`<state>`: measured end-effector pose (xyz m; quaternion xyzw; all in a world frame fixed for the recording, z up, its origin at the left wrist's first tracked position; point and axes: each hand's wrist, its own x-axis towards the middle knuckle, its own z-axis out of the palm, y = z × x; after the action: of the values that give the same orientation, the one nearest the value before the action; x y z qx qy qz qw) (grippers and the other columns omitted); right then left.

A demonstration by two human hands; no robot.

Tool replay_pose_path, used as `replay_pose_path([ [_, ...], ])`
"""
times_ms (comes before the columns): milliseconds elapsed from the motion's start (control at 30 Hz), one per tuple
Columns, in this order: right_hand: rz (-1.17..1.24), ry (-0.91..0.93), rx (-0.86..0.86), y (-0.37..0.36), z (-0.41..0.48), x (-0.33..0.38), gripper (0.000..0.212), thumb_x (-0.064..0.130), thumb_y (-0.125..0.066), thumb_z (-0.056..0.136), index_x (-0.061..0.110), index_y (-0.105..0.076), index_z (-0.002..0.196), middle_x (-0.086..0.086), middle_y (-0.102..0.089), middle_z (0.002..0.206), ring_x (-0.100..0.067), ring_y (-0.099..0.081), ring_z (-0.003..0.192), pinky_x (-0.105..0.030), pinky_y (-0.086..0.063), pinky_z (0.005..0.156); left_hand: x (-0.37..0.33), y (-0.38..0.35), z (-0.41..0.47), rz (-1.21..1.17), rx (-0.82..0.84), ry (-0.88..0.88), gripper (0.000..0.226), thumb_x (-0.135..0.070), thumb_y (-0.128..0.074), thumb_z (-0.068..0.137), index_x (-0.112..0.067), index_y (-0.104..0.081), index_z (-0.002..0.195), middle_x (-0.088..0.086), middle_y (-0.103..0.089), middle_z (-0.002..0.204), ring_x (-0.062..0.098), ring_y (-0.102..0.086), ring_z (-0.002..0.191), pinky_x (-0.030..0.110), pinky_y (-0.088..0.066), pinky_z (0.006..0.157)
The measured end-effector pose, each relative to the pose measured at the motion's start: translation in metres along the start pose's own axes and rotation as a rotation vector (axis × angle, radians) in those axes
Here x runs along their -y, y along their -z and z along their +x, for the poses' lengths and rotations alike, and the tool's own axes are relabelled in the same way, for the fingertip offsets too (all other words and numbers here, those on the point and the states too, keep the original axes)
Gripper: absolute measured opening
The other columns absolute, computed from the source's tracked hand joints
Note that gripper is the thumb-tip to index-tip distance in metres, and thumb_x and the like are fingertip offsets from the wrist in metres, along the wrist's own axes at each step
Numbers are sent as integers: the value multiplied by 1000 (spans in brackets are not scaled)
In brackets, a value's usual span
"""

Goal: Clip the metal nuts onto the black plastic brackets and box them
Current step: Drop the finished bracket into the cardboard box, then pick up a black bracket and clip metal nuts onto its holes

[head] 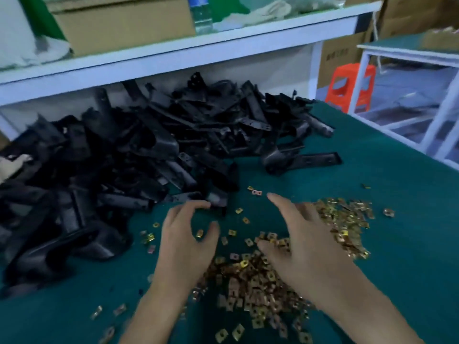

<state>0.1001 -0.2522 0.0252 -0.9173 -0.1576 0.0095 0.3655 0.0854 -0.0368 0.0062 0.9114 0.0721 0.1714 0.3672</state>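
**Hand state.** We find both hands empty. The left hand (pixel 183 239) has its fingers (pixel 196 206) spread and curved, thumb held apart. The fingertips sit at the near end of the nearest bracket (pixel 218 198); we cannot tell whether they touch it. The right hand (pixel 305 244) is spread over the metal nuts (pixel 248 281), thumb down among them, pinching nothing we can see.

**Location of parts.** The nuts lie under and just beside the right fingers, with strays between the two hands. The black plastic brackets (pixel 124 157) form a tangled heap beyond and to the left of the left fingers.

**Hazards.**
- We judge that a sweeping hand could push loose nuts under the heap or off the near edge, since nothing contains them.
- Pulling one bracket from the tangle may drag its neighbours onto the nuts.
- Nuts lying overlapped may come up two at a time.

**Surface and room.** The tabletop (pixel 397 256) is covered in matte green. Above the heap, well beyond the fingers, a white shelf (pixel 173 53) carries a cardboard box (pixel 119 23) and a clear bottle (pixel 202 16). Far right of the right fingers stand a white-framed bench (pixel 409 52), a red stool (pixel 350 88) and stacked cartons (pixel 337 58). We see no packing box near the fingers.
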Motion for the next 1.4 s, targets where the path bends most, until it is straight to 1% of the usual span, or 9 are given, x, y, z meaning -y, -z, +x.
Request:
replay_pose_path([
  [167,-122,38,144,-75,90,45,89,40,-71,91,52,-7,152,3,-7,150,-32,-51,121,-42,-51,97,45,27,20,113,-83,58,35,-22,-71,93,-32,-59,124,-4,-53,127,11,-51,121,7,-33,92],
  [333,-181,48,9,-107,120,45,49,24,-72,92,31,-54,137,0,-19,127,-17,-54,75,-25,-48,69,62,24,17,164,-118,-127,33,-13,-64,97,-28,-59,125,-12,-52,122,4,-57,99,0,-36,82],
  [467,-167,116,-58,-92,120,45,32,45,-59,99,38,-50,129,3,-34,112,-10,-53,58,-15,-39,47,64,24,20,30,-250,-165,25,-13,-62,99,-24,-62,121,-11,-59,110,0,-60,95,10,-47,79],
  [633,542,68,35,-55,102,68,25,54,-41,104,75,-46,90,34,-60,87,-10,-74,76,-34,-62,67,60,24,18,-380,-185,135,39,-54,-63,91,-32,-55,121,-17,-66,101,0,-66,93,16,-53,73],
  [700,841,29,95,-54,94,76,22,50,-43,105,66,-57,100,37,-60,105,-20,-77,79,-33,-62,68,53,23,20,-688,-46,305,62,-65,-69,80,-29,-54,127,-12,-69,114,3,-70,97,20,-57,81],
  [767,944,-10,238,-61,89,83,22,44,-44,106,32,-60,115,7,-75,100,-28,-76,71,-31,-59,57,50,23,21,-1085,90,343,66,-54,-76,81,-13,-60,130,8,-71,123,14,-72,105,30,-57,91],
  [1000,241,109,184,-56,92,64,44,69,-52,89,26,-62,88,7,-67,83,-7,-70,65,-33,-56,62,52,35,21,-1434,-27,266,9,-13,-65,92,-15,-61,100,14,-69,125,29,-68,116,46,-59,91],
  [1133,-209,187,672,-35,92,47,41,66,-82,64,39,-70,93,23,-67,89,4,-64,77,-19,-49,66,56,43,24,-1430,-112,287,11,-14,-68,90,-21,-61,94,6,-71,107,26,-71,100,29,-59,67],
  [1400,-210,234,737,-54,84,46,18,30,-84,79,33,-74,94,15,-72,87,2,-66,78,-20,-56,71,53,35,23,-1425,-99,330,20,-11,-67,93,-22,-62,109,6,-72,101,27,-69,88,25,-49,53],
])
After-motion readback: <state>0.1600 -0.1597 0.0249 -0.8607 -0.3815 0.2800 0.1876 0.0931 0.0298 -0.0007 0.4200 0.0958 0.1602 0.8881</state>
